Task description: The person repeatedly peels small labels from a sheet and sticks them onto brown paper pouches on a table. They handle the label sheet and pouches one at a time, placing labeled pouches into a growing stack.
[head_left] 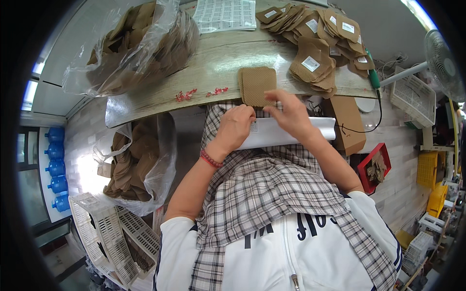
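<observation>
Across my lap lies a white sheet point(291, 132), curled at its right end, with a small printed label near its left part. My left hand point(234, 127), a red bead bracelet at its wrist, has its fingers curled closed on the sheet's upper edge. Just to the right, my right hand point(291, 116) hovers over the sheet, thumb and fingers apart, with nothing visible between them. Directly ahead of both hands, a small stack of brown mesh-textured fabric pads point(258, 86) sits at the table's near edge.
On the wooden table point(218, 58) are labelled brown pads point(310, 63) at right, a stuffed clear bag point(141, 53) at left, and a printed sheet point(224, 14). Below stand another bag point(138, 165), white crates point(109, 237), a cardboard box point(345, 123) and a red bin point(374, 167).
</observation>
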A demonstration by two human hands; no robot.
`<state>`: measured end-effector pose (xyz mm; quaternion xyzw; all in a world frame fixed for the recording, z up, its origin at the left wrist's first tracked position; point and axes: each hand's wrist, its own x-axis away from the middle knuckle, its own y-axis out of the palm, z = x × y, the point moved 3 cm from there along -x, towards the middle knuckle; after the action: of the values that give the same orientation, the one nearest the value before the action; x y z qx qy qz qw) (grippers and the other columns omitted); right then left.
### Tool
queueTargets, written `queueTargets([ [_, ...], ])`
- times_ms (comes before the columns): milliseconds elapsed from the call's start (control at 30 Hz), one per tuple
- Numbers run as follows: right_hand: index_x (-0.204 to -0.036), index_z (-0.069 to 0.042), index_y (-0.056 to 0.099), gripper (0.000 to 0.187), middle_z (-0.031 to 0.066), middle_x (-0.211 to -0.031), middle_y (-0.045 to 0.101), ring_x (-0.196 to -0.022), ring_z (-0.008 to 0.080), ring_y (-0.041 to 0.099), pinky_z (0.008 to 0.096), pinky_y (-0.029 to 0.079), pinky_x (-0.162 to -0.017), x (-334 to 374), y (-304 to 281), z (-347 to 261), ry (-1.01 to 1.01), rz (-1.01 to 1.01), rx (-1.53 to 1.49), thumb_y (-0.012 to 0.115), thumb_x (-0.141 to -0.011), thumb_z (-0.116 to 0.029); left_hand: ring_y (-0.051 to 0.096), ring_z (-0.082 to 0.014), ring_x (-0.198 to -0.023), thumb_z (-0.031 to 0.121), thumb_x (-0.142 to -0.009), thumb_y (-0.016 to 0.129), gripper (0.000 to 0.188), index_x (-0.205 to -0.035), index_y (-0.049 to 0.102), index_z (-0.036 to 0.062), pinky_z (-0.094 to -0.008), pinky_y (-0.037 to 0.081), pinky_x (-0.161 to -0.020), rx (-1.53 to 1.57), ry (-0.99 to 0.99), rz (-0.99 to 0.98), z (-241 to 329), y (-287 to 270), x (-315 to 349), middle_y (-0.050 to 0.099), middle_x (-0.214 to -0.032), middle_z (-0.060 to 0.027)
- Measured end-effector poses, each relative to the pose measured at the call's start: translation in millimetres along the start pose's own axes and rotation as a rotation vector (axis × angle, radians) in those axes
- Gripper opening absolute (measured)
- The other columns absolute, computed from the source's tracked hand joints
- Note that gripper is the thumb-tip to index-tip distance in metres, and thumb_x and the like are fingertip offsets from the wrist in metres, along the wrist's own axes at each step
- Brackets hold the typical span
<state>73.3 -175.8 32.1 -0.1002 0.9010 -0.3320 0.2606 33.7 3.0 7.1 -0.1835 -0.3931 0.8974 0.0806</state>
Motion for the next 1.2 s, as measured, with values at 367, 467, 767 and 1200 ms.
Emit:
queueTargets([
  [367,-0.082,-0.012,0.07,0.011,0.0006,-0.082,0.066,-0.076,0.0227,0.062,0.0346,0.048,-0.075,30.6,38.5,4.9,-0.283,0.083,0.075,0.074,-0.073,-0.01,0.064,-0.0227,-0.078,0.009,-0.088,0.06,0.015,-0.095,0.068,-0.0016,-0.0315,0.049,-0.072,0.278,-0.322,0.005,-31.7,-12.5,31.1,0.067,-0.087,-0.0114],
  [467,-0.083,-0.013,0.07,0.015,0.0008,-0.085,0.065,-0.078,0.0223,0.062,0.0349,0.049,-0.076,30.6,39.8,-0.5,-0.42,0.153,0.16,0.073,-0.069,-0.007,0.063,-0.0175,-0.076,0.008,-0.088,0.06,0.016,-0.095,0.069,-0.003,-0.0291,0.049,-0.069,0.325,-0.375,-0.004,-40.7,-8.3,29.7,0.068,-0.085,-0.0111],
  [767,-0.08,-0.008,0.068,0.018,0.0059,-0.098,0.063,-0.091,0.0285,0.059,0.0386,0.051,-0.077,40.7,40.8,-11.6,-0.462,0.111,-0.041,0.072,-0.064,-0.002,0.056,-0.0047,-0.07,0.009,-0.086,0.065,0.014,-0.092,0.07,-0.0028,-0.024,0.045,-0.065,0.516,-0.601,-0.107,-58.6,-5.6,18.9,0.067,-0.074,-0.0015],
  [1200,-0.094,-0.002,0.057,0.006,0.0001,-0.081,0.058,-0.07,0.0074,0.053,0.0231,0.046,-0.064,-41.6,29.4,66.9,0.573,0.049,-0.712,0.059,-0.096,-0.007,0.052,-0.0322,-0.127,0.001,-0.084,0.059,0.004,-0.087,0.06,0.0016,-0.0466,0.039,-0.108,-0.078,0.131,0.037,-11.7,-13.1,-20.1,0.061,-0.125,-0.0156],
])
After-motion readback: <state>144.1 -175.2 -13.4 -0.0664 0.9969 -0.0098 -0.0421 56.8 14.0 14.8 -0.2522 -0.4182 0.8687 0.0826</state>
